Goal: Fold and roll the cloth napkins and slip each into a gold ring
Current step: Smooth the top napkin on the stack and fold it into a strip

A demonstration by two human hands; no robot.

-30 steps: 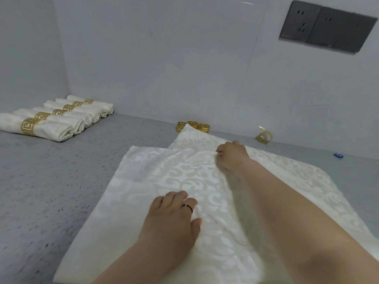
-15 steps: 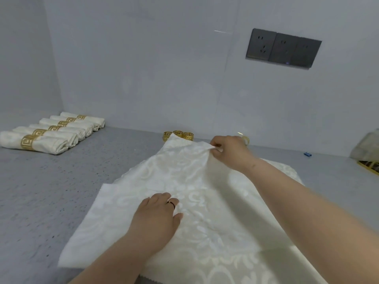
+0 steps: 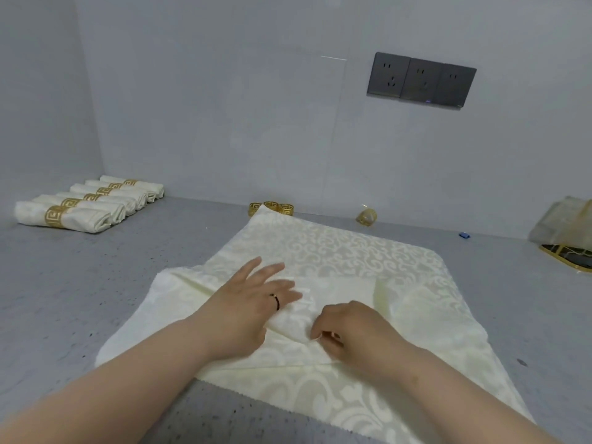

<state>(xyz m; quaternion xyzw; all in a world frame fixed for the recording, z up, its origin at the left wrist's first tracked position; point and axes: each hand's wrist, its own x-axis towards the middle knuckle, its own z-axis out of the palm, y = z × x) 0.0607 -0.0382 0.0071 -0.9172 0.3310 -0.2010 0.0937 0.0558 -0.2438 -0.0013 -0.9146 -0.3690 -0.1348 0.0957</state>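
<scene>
**Far corner brought in to the middle**

A second ago my right hand (image 3: pixel 349 328) pinched the napkin (image 3: pixel 336 251) at its far corner; now that corner lies folded toward me and the fingers pinch the tip down near the cloth's centre. My left hand (image 3: pixel 253 302) lies spread and flat on the fold beside it — smoothing, I judge. The napkin sits on the grey counter (image 3: pixel 80 283), folding begun, rolling not yet. Spare gold rings (image 3: pixel 271 207) wait just beyond its far edge; the finished rolls (image 3: pixel 89 203) lie far left.
</scene>
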